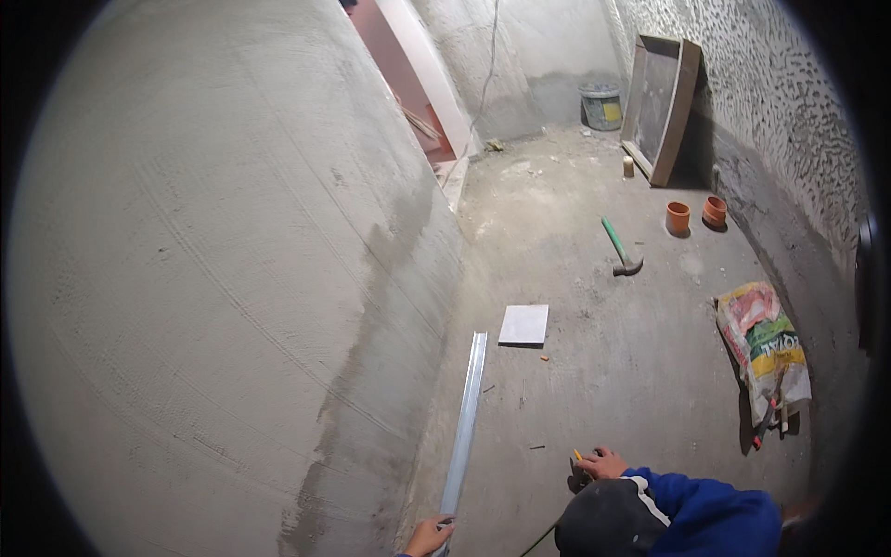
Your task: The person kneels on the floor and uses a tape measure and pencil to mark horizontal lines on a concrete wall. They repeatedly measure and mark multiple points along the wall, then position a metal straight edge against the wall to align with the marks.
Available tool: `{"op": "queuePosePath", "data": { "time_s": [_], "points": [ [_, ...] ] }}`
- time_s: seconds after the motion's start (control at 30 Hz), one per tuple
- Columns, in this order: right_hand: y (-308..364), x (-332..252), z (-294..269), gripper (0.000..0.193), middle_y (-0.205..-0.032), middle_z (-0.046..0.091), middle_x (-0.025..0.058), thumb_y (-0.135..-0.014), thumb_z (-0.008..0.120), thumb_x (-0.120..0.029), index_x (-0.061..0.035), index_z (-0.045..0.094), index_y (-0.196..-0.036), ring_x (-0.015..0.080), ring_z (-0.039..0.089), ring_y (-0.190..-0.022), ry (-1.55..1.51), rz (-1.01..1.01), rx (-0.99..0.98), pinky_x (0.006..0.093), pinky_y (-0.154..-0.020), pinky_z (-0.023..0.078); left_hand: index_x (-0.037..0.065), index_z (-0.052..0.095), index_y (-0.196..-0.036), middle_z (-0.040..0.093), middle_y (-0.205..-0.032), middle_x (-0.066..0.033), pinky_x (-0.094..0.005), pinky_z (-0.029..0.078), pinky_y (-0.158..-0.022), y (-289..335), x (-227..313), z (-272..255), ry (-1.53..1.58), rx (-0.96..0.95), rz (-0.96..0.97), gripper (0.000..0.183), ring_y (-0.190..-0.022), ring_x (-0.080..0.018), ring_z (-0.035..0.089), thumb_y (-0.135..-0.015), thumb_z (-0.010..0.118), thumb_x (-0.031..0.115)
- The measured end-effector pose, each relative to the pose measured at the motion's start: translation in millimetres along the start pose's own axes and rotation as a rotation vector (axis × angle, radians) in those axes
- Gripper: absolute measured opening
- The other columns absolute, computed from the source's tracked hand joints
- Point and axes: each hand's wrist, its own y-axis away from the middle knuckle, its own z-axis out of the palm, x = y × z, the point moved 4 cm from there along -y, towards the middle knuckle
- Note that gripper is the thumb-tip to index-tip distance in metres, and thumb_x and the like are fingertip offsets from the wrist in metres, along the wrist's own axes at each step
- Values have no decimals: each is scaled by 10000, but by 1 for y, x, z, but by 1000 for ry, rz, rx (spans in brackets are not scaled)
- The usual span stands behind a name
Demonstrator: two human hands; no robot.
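My left hand (431, 537) is closed round the near end of a long silver metal channel (464, 418), which lies along the foot of the left wall. A small dark thing shows by its fingers. Low on the right, my right hand (605, 463) is near the floor with bent fingers. At its fingertips is a small yellow item (577, 455) with a dark shape beside it, and its kind cannot be made out. A dark knee with a white stripe (608, 520) partly covers the area below that hand. Just beyond the channel lies a white square tile (524, 325).
A green-handled hammer (615, 239), two orange pipe pieces (678, 217) and a printed sack (763, 339) with tools on it lie to the right. Farther back stand a bucket (601, 107) and a shallow wooden trough (657, 102). A dark cable (543, 538) runs near my knee.
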Motion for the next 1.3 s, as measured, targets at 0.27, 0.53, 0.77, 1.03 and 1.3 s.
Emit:
{"op": "queuePosePath", "data": {
  "time_s": [0.27,0.53,0.77,1.03,1.3],
  "points": [
    [-3,2,-15,498,-1347,505,41,-809,630,-239,-238,496,-1289,437,464,-1207,89,-256,-73,545,-926,458,122,647,-1224,697,-1101,-135,-385,518,-852,-1,-11,20,-386,-144,22,413,-972,-312,674,-881,605,348],
    [10,-3,-60,592,-1202,537,96,-666,747,-231,-178,520,-1210,378,522,-975,-169,-370,27,477,-834,444,54,661,-1167,703,-1022,-180,-352,537,-784,3,16,8,-196,-28,44,357,-900,-232,700,-898,624,286],
    [79,-4,-100,532,-1122,563,145,-674,770,-253,-87,586,-1145,333,546,-1036,-482,-27,49,424,-907,438,47,333,-1453,616,-1188,-195,-325,575,-724,-12,66,-39,438,-277,25,752,-922,-257,681,-916,618,489],
    [65,-74,-96,413,-1086,558,154,-762,721,-245,-79,590,-1116,355,553,-1030,-702,-40,293,433,-888,463,99,49,-1533,527,-1282,-248,-432,597,-760,-42,192,24,561,-469,79,962,-945,-316,673,-888,661,466],
    [24,-117,-103,585,-1168,549,58,-673,817,-263,-166,549,-1184,321,539,-1002,-268,-94,182,444,-774,529,80,226,-1457,470,-1293,-237,-585,553,-822,-27,159,100,853,-352,-347,769,-1082,-431,584,-917,636,442]
  ]
}}
